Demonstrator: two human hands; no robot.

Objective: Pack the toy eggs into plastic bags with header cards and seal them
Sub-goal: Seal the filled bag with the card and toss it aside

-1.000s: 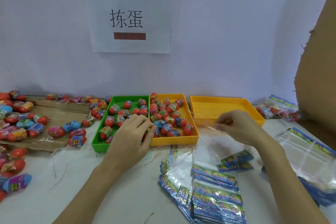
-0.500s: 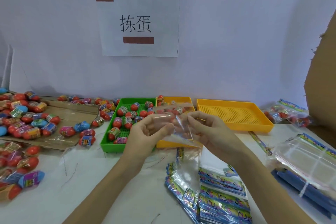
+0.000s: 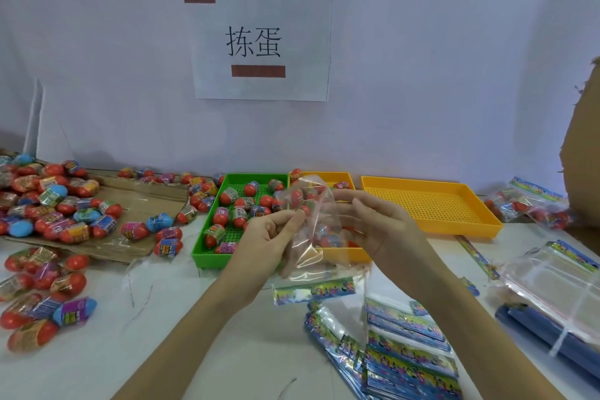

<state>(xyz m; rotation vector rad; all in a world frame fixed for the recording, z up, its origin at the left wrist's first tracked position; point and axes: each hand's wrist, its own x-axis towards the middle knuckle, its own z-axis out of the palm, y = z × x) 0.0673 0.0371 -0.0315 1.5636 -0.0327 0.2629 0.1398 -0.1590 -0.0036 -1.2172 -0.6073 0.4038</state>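
Observation:
I hold a clear plastic bag (image 3: pixel 316 237) upright over the trays, its printed header card (image 3: pixel 313 292) hanging at the bottom. My left hand (image 3: pixel 269 237) pinches the bag's left edge near the mouth. My right hand (image 3: pixel 376 224) pinches its right side. The bag looks empty; eggs seen through it lie behind. Toy eggs (image 3: pixel 238 214) in red shells with coloured wrappers fill the green tray (image 3: pixel 207 253). More eggs sit in the near yellow tray (image 3: pixel 344 255), mostly hidden by the bag.
A second yellow tray (image 3: pixel 431 204) stands at the right. Loose eggs (image 3: pixel 55 204) cover cardboard at the left. A stack of header-card bags (image 3: pixel 406 364) lies in front of me, clear bags (image 3: pixel 552 289) at right, packed bags (image 3: pixel 526 204) at far right.
My left hand left the egg tray and joined my right hand on the bag. Both lifted the bag from the stack and turned it upright, card end down.

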